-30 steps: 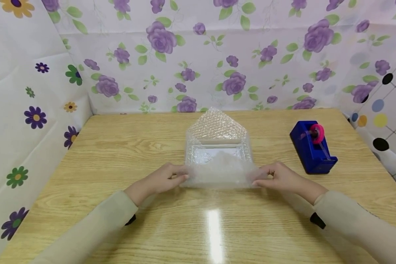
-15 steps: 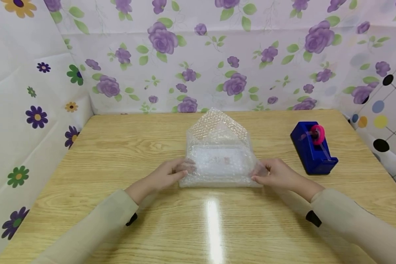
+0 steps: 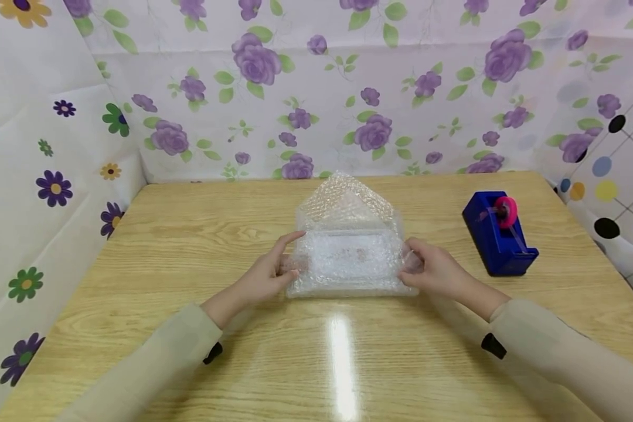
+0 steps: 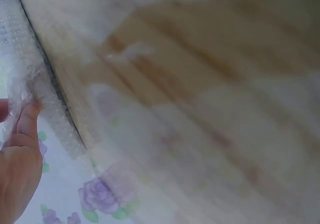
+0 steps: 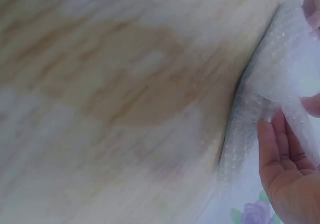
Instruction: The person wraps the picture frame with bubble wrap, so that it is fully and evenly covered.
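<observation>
A flat rectangular item lies beneath clear bubble wrap (image 3: 348,255) on the wooden table; through the layers it shows as a pale panel with faint reddish marks. The wrap's front part is folded back over it, and a pointed flap (image 3: 324,199) spreads out behind. At the left edge my left hand (image 3: 266,272) holds the wrap between thumb and fingers, index finger reaching along the side. My right hand (image 3: 438,269) pinches the loose wrap at the right edge. In the right wrist view, several fingers (image 5: 270,144) lie against the folded plastic, with the thumb across from them.
A blue tape dispenser (image 3: 498,234) with a pink-cored roll stands to the right on the wooden table (image 3: 200,223). Flower-print sheeting (image 3: 316,88) rises behind the table and along the left. Dotted sheeting (image 3: 628,176) covers the right side.
The front part of the bubble wrap has come down over the item, its point now lying on the back flap. My left fingers have spread farther up the left edge; my right hand has shifted slightly inward.
</observation>
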A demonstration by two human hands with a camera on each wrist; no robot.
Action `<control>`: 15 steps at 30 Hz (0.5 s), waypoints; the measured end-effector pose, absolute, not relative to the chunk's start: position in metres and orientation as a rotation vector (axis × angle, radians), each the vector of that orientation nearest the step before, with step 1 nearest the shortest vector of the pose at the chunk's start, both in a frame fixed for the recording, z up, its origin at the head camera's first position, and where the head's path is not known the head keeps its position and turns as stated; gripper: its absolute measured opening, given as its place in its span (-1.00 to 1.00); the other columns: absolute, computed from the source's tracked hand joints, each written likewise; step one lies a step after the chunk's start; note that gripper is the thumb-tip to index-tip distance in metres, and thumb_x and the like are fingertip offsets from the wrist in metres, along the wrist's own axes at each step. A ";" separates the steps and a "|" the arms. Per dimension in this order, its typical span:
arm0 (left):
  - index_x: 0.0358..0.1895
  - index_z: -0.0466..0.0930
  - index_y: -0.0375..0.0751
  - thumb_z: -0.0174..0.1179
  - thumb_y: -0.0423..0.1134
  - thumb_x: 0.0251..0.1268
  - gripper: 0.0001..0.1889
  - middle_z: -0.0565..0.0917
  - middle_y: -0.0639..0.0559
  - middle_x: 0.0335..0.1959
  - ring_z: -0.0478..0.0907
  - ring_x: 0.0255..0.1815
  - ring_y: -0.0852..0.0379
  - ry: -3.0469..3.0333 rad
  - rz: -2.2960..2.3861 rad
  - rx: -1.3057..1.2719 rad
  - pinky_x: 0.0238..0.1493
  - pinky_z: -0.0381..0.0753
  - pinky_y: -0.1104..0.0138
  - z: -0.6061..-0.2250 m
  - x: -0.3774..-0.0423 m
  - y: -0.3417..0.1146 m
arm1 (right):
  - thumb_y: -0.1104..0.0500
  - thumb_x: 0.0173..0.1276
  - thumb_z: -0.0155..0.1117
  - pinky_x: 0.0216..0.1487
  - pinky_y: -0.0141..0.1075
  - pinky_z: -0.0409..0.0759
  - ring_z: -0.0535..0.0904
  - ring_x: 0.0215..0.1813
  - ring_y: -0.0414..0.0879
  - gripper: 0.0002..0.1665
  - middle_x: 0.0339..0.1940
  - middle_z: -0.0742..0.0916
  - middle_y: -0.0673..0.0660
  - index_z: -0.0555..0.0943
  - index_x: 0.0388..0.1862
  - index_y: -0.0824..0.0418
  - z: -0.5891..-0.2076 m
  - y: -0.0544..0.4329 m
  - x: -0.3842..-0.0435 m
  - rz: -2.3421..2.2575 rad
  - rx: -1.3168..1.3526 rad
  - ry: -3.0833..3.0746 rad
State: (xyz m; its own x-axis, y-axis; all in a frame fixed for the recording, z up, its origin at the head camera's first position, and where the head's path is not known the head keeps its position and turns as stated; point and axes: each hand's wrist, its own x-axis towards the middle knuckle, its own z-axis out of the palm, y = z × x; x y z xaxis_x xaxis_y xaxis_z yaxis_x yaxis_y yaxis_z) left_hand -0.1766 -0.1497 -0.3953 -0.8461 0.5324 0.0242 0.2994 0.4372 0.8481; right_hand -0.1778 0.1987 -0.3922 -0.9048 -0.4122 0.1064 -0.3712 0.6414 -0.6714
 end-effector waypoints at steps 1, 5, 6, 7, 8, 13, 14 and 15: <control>0.46 0.04 0.05 0.03 -0.45 0.35 -0.32 0.47 0.03 -0.65 0.13 -0.75 0.33 2.464 1.348 0.744 -0.70 0.24 0.52 -0.396 -0.176 -0.150 | 0.26 0.12 0.42 -0.56 -0.42 0.36 0.33 -0.57 -0.24 -0.70 -0.66 0.46 -0.04 0.44 -0.31 0.22 -0.392 0.198 -0.179 -1.123 -0.656 2.799; 0.30 0.34 -0.10 -0.02 -0.48 0.35 -0.53 0.62 -0.10 -0.40 0.19 -0.70 0.35 2.530 1.242 0.882 -0.64 0.36 0.49 -0.398 -0.176 -0.149 | 0.20 0.15 0.43 -0.58 -0.42 0.23 0.22 -0.60 -0.25 -0.70 -0.69 0.32 -0.08 0.42 -0.41 0.19 -0.392 0.197 -0.180 -1.118 -0.641 2.820; 0.24 0.42 -0.15 -0.02 -0.48 0.36 -0.59 0.66 -0.14 -0.23 0.20 -0.68 0.35 2.541 1.223 0.914 -0.60 0.39 0.47 -0.398 -0.176 -0.148 | 0.20 0.14 0.44 -0.57 -0.42 0.23 0.23 -0.59 -0.24 -0.69 -0.68 0.32 -0.07 0.42 -0.43 0.19 -0.392 0.197 -0.181 -1.118 -0.649 2.827; 0.17 0.49 -0.19 -0.03 -0.49 0.36 -0.63 0.66 -0.17 -0.06 0.21 -0.66 0.35 2.547 1.214 0.936 -0.57 0.40 0.47 -0.398 -0.176 -0.148 | 0.20 0.13 0.45 -0.55 -0.42 0.25 0.25 -0.57 -0.23 -0.67 -0.66 0.35 -0.06 0.40 -0.45 0.18 -0.392 0.196 -0.182 -1.114 -0.658 2.836; 0.12 0.54 -0.21 -0.03 -0.49 0.35 -0.66 0.60 -0.18 0.11 0.21 -0.65 0.35 2.552 1.214 0.947 -0.54 0.41 0.47 -0.398 -0.176 -0.148 | 0.21 0.12 0.45 -0.53 -0.42 0.28 0.28 -0.55 -0.23 -0.67 -0.63 0.38 -0.04 0.40 -0.45 0.18 -0.392 0.196 -0.182 -1.111 -0.664 2.840; 0.05 0.62 -0.27 -0.03 -0.52 0.32 -0.67 0.56 -0.26 0.17 0.14 -0.68 0.38 2.544 1.242 0.952 -0.59 0.33 0.50 -0.399 -0.177 -0.150 | 0.23 0.10 0.47 -0.44 -0.43 0.49 0.43 -0.48 -0.24 -0.72 -0.46 0.59 0.06 0.49 -0.38 0.22 -0.392 0.196 -0.184 -1.095 -0.670 2.850; 0.05 0.62 -0.27 -0.03 -0.53 0.32 -0.67 0.56 -0.26 0.17 0.13 -0.68 0.38 2.540 1.244 0.953 -0.60 0.32 0.51 -0.399 -0.178 -0.150 | 0.23 0.11 0.46 -0.44 -0.43 0.50 0.44 -0.48 -0.25 -0.74 -0.45 0.61 0.07 0.51 -0.36 0.23 -0.392 0.196 -0.184 -1.088 -0.673 2.846; 0.05 0.62 -0.28 -0.04 -0.53 0.32 -0.67 0.56 -0.26 0.16 0.12 -0.69 0.39 2.534 1.246 0.952 -0.61 0.31 0.51 -0.399 -0.178 -0.151 | 0.22 0.13 0.45 -0.44 -0.43 0.52 0.45 -0.48 -0.25 -0.75 -0.45 0.62 0.08 0.52 -0.33 0.24 -0.392 0.196 -0.183 -1.078 -0.685 2.843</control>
